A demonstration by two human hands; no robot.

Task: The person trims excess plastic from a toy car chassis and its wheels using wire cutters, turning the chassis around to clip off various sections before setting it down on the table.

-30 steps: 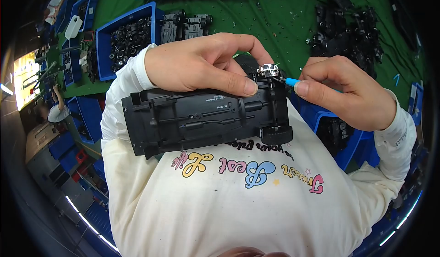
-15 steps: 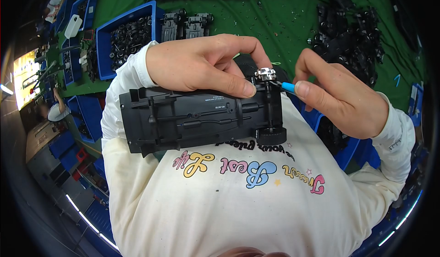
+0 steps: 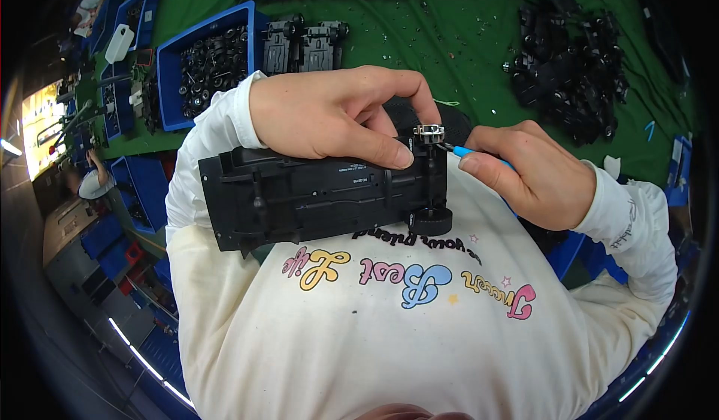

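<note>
My left hand (image 3: 341, 117) grips a black toy car chassis (image 3: 314, 203), underside up, in front of my chest. Its thumb presses on the underside, while the index finger reaches over to a silver wheel hub (image 3: 429, 133) at the axle's far end. A black tyre (image 3: 431, 222) covers the wheel at the axle's near end. My right hand (image 3: 532, 169) pinches a slim tool with a blue handle (image 3: 479, 156). The tool's thin dark tip is beside the silver hub; whether they touch I cannot tell, and the exact tool kind is unclear.
On the green cloth (image 3: 419, 38), a blue bin (image 3: 166, 83) holds many small wheels. Two more chassis (image 3: 322, 46) stand beside it. At right lies a heap of black parts (image 3: 573, 68). Blue bins also stand below my right hand. Another person (image 3: 97, 180) is at far left.
My right hand and the blue-handled tool have moved down and slightly left. The chassis has tilted and its wheel end has shifted a little left, with my left hand still on it.
</note>
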